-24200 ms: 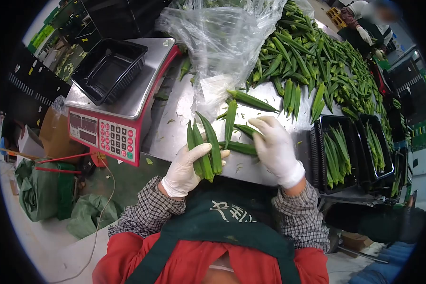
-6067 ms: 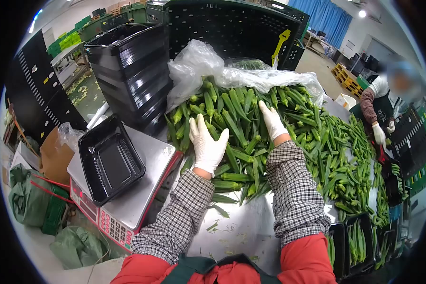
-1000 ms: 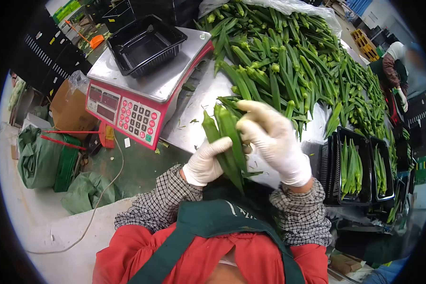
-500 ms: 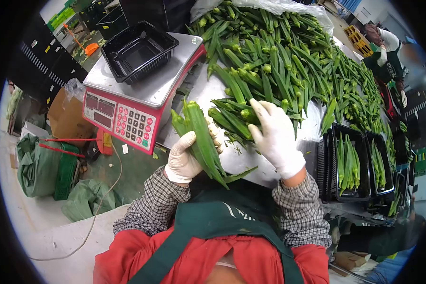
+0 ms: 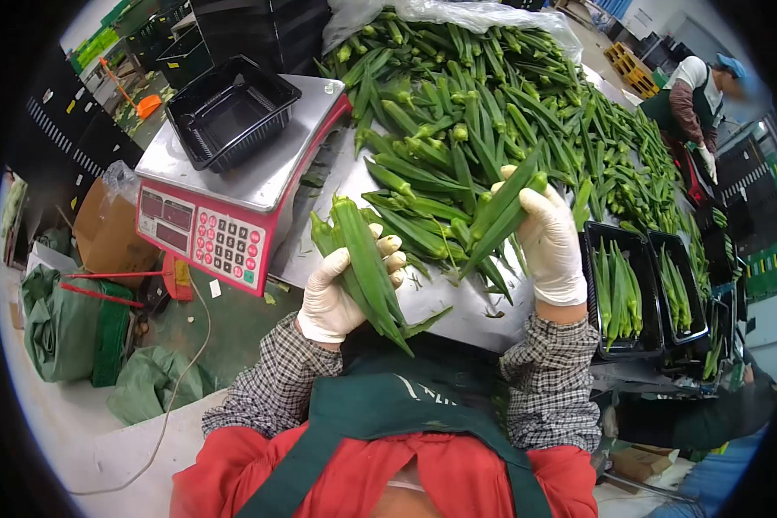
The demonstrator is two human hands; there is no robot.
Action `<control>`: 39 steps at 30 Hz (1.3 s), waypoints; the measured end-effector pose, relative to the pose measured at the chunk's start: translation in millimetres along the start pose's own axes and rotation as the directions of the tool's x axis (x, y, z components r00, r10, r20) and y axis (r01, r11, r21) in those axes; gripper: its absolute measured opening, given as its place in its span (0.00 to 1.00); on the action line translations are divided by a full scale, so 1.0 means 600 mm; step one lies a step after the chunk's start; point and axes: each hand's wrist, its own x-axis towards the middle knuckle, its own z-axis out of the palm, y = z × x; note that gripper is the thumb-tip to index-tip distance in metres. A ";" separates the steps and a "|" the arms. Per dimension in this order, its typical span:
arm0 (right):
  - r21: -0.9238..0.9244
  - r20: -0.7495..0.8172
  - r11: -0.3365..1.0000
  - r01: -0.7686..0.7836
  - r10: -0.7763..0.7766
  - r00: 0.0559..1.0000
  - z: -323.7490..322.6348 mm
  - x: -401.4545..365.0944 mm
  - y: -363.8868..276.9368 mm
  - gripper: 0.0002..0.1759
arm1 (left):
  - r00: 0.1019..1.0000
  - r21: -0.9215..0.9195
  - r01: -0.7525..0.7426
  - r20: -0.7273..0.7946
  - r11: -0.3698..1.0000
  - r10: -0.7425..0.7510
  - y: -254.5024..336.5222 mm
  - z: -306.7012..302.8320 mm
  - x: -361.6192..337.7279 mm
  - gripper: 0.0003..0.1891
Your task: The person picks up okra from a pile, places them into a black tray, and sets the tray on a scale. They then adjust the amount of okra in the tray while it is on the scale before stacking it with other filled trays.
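Observation:
Both hands wear white gloves. My left hand [image 5: 337, 298] is closed around several green okra pods [image 5: 367, 263], their stem ends pointing up and away from me. My right hand [image 5: 548, 237] grips okra [image 5: 502, 216], at least two pods, with the fingers near the stem end and the tips slanting down to the left. Between the hands, loose okra lies on the metal table [image 5: 462, 311]. Beyond them a large okra heap [image 5: 509, 112] spreads to the back and right, partly edged by clear plastic.
At the left stands a red-edged scale [image 5: 203, 226] with a black tray [image 5: 233, 112] on its plate. On the right, black trays [image 5: 628, 345] hold okra. A co-worker [image 5: 695, 99] stands at the far right. Green sacks [image 5: 160, 384] lie on the floor at left.
My right hand has taken hold of okra from the pile, lifted it and moved slightly right. The left hand keeps its bunch. The view has shifted a little, and the co-worker's posture has changed.

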 end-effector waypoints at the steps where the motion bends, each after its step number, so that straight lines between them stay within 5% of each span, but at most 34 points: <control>1: 0.035 0.034 0.998 -0.045 0.044 0.998 -0.006 0.001 0.004 0.22 | 1.000 0.003 0.004 0.006 1.000 -0.004 -0.001 0.000 0.001 0.26; 6: 0.071 0.060 0.995 -0.064 0.060 0.996 -0.006 0.001 0.008 0.20 | 1.000 0.003 0.018 -0.003 1.000 -0.018 0.002 -0.002 -0.003 0.26; 9: -0.066 0.067 0.993 -0.100 0.104 0.992 0.003 -0.003 0.003 0.18 | 1.000 0.021 0.026 -0.016 0.999 -0.026 -0.001 0.002 -0.002 0.25; 12: -0.342 -0.023 0.932 0.121 -0.136 0.990 0.033 -0.013 -0.007 0.15 | 0.997 -0.012 0.074 0.014 0.997 -0.073 -0.006 0.004 -0.001 0.25; 13: -0.399 0.066 0.895 0.201 -0.191 0.979 0.040 -0.018 -0.010 0.15 | 0.996 -0.013 0.093 0.009 0.996 -0.093 -0.009 0.006 0.001 0.26; 15: -0.482 0.251 0.797 0.365 -0.273 0.929 0.057 -0.032 -0.009 0.16 | 0.992 -0.016 0.127 -0.005 0.992 -0.128 -0.016 0.014 0.003 0.27; 16: -0.563 0.320 0.684 0.465 -0.339 0.885 0.070 -0.041 -0.001 0.20 | 0.984 -0.038 0.175 -0.014 0.984 -0.176 -0.021 0.028 0.008 0.25; 17: -0.588 0.558 0.453 0.670 -0.372 0.741 0.081 -0.042 -0.004 0.22 | 0.978 -0.095 0.207 0.016 0.974 -0.206 -0.026 0.032 0.012 0.25; 19: -0.572 0.756 0.234 0.786 -0.219 0.616 0.112 -0.063 -0.006 0.23 | 0.967 -0.356 0.185 0.233 0.916 -0.104 -0.039 0.003 0.022 0.26; 22: -0.587 0.771 0.146 0.796 -0.201 0.605 0.110 -0.081 -0.013 0.25 | 0.982 -0.227 0.108 0.177 0.968 -0.068 -0.026 -0.017 0.026 0.29; 25: -0.609 0.576 0.404 0.683 -0.367 0.731 0.087 -0.089 -0.016 0.25 | 0.992 0.108 0.108 0.059 0.988 -0.114 -0.005 0.013 0.018 0.31; 27: -0.619 0.231 0.667 0.414 -0.349 0.908 0.074 -0.093 -0.002 0.21 | 0.992 0.123 0.098 0.064 0.988 -0.106 -0.003 0.015 0.019 0.32; 30: -0.482 0.081 0.864 0.146 -0.122 0.989 0.089 -0.088 -0.009 0.20 | 0.992 0.153 0.097 0.066 0.984 -0.108 -0.007 0.019 0.021 0.32; 35: -0.234 -0.040 0.971 -0.041 0.033 0.999 0.133 -0.067 0.052 0.17 | 0.995 0.202 0.074 0.057 0.977 -0.087 -0.036 0.035 0.015 0.30; 37: -0.562 0.096 0.802 0.200 -0.177 0.980 0.129 -0.061 0.077 0.17 | 0.999 0.172 0.037 -0.027 0.984 -0.033 -0.051 0.032 0.009 0.29; 39: -0.606 0.127 0.759 0.238 -0.203 0.971 0.119 -0.055 0.093 0.19 | 0.999 0.160 0.035 -0.031 0.987 -0.031 -0.056 0.047 0.004 0.29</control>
